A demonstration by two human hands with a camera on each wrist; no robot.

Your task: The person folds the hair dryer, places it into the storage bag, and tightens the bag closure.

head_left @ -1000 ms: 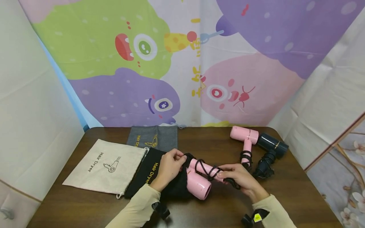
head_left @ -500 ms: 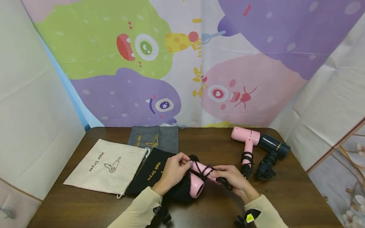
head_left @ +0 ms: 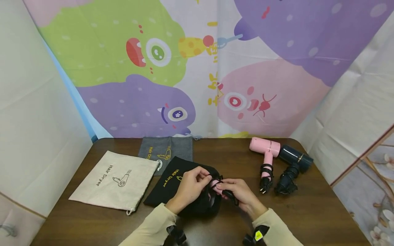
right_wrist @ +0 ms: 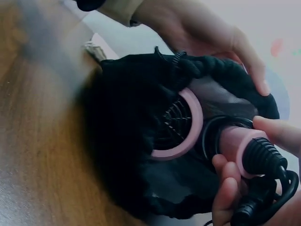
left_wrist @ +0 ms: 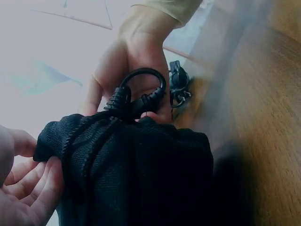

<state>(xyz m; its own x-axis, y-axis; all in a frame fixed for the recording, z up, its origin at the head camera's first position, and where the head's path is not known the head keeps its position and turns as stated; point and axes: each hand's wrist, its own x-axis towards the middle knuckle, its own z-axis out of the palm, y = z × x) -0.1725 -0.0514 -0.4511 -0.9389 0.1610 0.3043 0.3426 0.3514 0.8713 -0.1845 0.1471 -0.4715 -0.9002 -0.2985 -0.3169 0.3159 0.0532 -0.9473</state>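
Note:
My left hand [head_left: 193, 184] pinches the mouth edge of a black drawstring bag [head_left: 169, 181] printed "Hair Dryer". My right hand [head_left: 241, 193] grips the handle end of a pink hair dryer [head_left: 215, 185], its black cord wound round the handle. Most of the dryer is inside the bag. In the right wrist view the round pink barrel rim [right_wrist: 196, 117] with its dark grille shows within the bag mouth, beside the handle [right_wrist: 230, 143]. In the left wrist view the cord loop [left_wrist: 143, 70] and plug stick out above the gathered black cloth [left_wrist: 141, 165].
A cream drawstring bag [head_left: 114, 181] lies flat at the left, a grey one [head_left: 181, 147] behind it. At the back right lie another pink hair dryer [head_left: 264, 145] and a dark one [head_left: 295, 158], cords wrapped. A printed cloth backdrop [head_left: 203, 68] hangs behind the brown table [head_left: 307, 218].
The pink dryer has slid left, deeper into the black bag, and its barrel is now covered in the head view. My right hand has moved left with it; the bag has shifted slightly right.

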